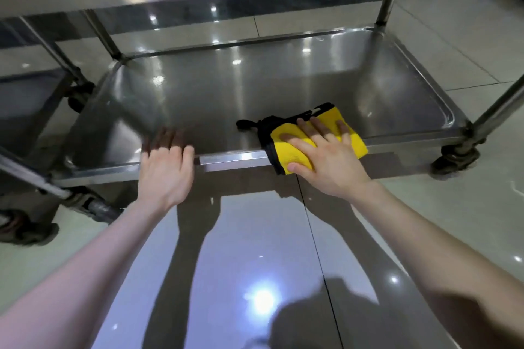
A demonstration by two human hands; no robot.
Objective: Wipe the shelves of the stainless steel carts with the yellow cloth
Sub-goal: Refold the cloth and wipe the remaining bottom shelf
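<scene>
Yellow cloth (pixel 317 139) with black trim; silvery steel cart shelf (pixel 215 99); glossy grey floor tiles (pixel 255 263).

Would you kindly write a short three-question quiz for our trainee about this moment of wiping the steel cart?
1. True or false: the right hand presses flat, with straight fingers, on the yellow cloth with black trim.
2. Where does the cloth lie? A: on the top shelf. B: on the near edge of the lowest stainless steel shelf, partly hanging over its rim. C: on the floor tiles.
3. Fill in the missing word: the left hand holds nothing and rests on that shelf's near ____.

Key: 1 true; 2 B; 3 rim.
</scene>
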